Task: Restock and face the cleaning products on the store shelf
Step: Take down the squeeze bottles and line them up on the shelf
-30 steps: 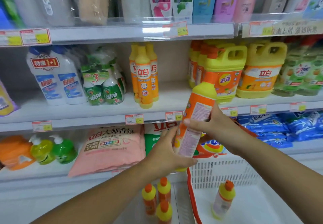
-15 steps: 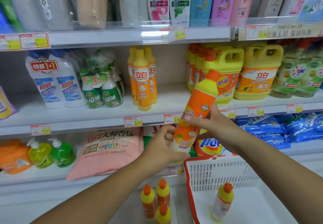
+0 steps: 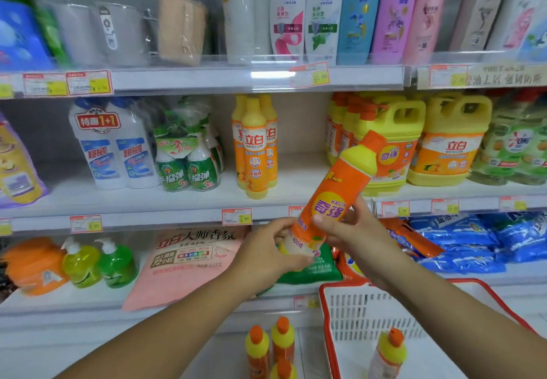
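Both my hands hold one orange and yellow detergent bottle (image 3: 337, 192), tilted with its orange cap up to the right and its front label facing me. My left hand (image 3: 266, 252) grips its base. My right hand (image 3: 352, 230) grips its middle from the right. It hangs in front of a bare gap on the middle shelf (image 3: 299, 177), between three upright orange bottles (image 3: 256, 147) and yellow jugs (image 3: 384, 141). One more matching bottle (image 3: 387, 355) stands in the red-rimmed white basket (image 3: 367, 310). Three others (image 3: 272, 349) stand on the floor to its left.
White and green spray bottles (image 3: 148, 147) fill the middle shelf's left. Shampoo bottles (image 3: 340, 11) line the top shelf. Below are a pink detergent bag (image 3: 189, 263), green and yellow pump bottles (image 3: 97, 263) and blue packs (image 3: 479, 239).
The bottle has turned in my hands so that its front label now faces me, and it tilts further to the right. The view has shifted slightly.
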A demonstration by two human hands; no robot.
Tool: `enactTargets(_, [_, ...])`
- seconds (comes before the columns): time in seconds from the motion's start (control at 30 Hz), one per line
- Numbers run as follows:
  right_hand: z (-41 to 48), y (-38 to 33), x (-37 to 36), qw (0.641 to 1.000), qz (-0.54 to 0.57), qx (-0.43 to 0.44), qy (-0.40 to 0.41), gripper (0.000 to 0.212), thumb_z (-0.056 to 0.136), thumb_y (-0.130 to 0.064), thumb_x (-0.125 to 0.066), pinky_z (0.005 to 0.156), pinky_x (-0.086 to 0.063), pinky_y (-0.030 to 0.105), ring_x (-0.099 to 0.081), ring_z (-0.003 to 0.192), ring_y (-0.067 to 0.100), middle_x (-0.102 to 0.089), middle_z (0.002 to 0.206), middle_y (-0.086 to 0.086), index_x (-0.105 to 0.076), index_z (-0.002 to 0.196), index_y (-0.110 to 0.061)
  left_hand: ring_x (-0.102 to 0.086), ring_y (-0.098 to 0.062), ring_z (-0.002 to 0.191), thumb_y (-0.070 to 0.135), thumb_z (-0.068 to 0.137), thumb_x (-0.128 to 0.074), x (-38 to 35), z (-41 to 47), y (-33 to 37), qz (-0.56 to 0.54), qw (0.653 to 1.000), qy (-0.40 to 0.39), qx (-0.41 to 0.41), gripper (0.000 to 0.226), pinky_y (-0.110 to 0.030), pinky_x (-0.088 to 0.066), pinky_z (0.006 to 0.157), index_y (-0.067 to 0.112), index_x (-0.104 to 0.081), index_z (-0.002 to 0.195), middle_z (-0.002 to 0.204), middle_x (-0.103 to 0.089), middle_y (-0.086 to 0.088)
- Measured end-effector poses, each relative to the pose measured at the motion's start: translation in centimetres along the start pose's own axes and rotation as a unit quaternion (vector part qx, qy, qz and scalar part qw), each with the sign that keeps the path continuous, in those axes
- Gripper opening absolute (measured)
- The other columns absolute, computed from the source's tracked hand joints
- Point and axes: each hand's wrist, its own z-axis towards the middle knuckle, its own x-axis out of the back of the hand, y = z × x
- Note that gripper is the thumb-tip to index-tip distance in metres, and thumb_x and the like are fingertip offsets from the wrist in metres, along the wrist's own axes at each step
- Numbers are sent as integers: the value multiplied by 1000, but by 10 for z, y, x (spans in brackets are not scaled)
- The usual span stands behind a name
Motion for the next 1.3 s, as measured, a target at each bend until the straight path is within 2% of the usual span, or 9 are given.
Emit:
enactTargets(0.1, [16,0,-13,997,-71,6,9,60,67,-29,-87,80,-61,47,-72,95,18,-72,106,-1,-52,115,-32,-64,5,95,33,66,-90,14,15,-5,58,998,6,-15,70,-26,-56,88,40,-54,125,111,-66,20])
enactTargets(0.2, [45,0,-20,995,-91,43,16,49,76,-14,-82,81,-61,43,-71,95,15,-71,106,0,-53,113,-25,-58,-2,113,45,65,-87,31,40,-19,112,993,14,-46,78,-37,-52,97,44,-47,132,130,-58,20])
enactTargets(0.3, [85,-3,-22,977,-168,120,47,55,76,-11,-83,87,-58,34,-69,99,15,-70,107,-3,-50,118,-21,-42,-9,132,53,75,-78,52,65,-45,200,974,92,-56,80,-35,-36,112,33,-43,144,147,-44,12])
enactTargets(0.43, [140,-7,-15,952,-242,169,79,64,71,-12,-86,94,-53,40,-66,104,18,-65,114,3,-44,118,-20,-11,-15,150,65,85,-59,72,93,-88,356,919,162,-42,85,-34,-7,122,25,-27,153,162,-21,4])
enactTargets(0.57, [175,-4,-9,938,-303,144,81,61,77,-12,-83,73,-51,12,-63,86,2,-62,103,-6,-45,124,-12,6,-12,152,80,83,-36,80,114,-115,406,900,148,-54,91,-37,9,122,26,-22,155,165,-10,5])
enactTargets(0.63, [190,2,-4,933,-328,126,76,62,79,-14,-82,64,-47,8,-61,82,0,-63,103,-6,-45,129,-11,0,-13,152,84,78,-23,78,120,-122,422,890,158,-71,94,-38,8,122,27,-32,152,163,-20,6])
enactTargets(0.8, [218,16,2,944,-303,91,91,67,83,-22,-78,92,-54,44,-63,103,20,-62,120,0,-42,139,-16,-37,-17,139,80,78,-31,73,129,-136,424,879,199,-90,78,-36,-11,113,30,-55,133,142,-52,8])
enactTargets(1.13, [236,58,-3,953,-256,99,129,81,82,-18,-80,86,-45,30,-58,104,14,-56,119,-9,-34,148,-25,-46,-15,125,78,80,-39,71,133,-143,402,882,220,-113,66,-37,-20,107,34,-57,126,131,-56,13])
enactTargets(1.3, [263,54,-8,954,-272,64,113,85,86,-19,-75,97,-40,30,-54,121,19,-53,141,0,-25,154,-24,-46,-15,125,78,81,-38,71,133,-146,404,882,218,-109,66,-37,-20,108,34,-57,126,131,-56,13])
